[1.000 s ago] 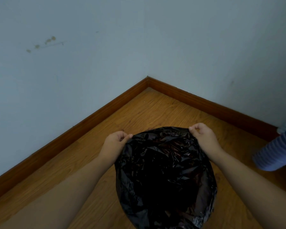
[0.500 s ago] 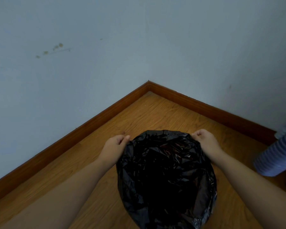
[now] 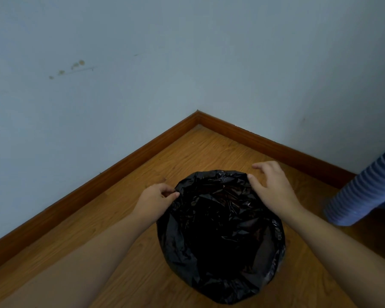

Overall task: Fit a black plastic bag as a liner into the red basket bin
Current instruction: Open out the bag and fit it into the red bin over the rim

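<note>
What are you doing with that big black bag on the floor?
A person is lining a bin with a black plastic bag. The bag is spread wide open on the wooden floor in a room corner. It hides the bin, so no red shows. The left hand pinches the bag's edge. The right hand is open over the far edge, thumb at the plastic.

Bag-covered bin (image 3: 220, 241) on wooden floor (image 3: 187, 156)

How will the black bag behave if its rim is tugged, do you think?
Probably floppy: the bag is crumpled all over. Its glossy film looks slippery, so the left hand might lose its pinch. Likely light, being thin.
</note>
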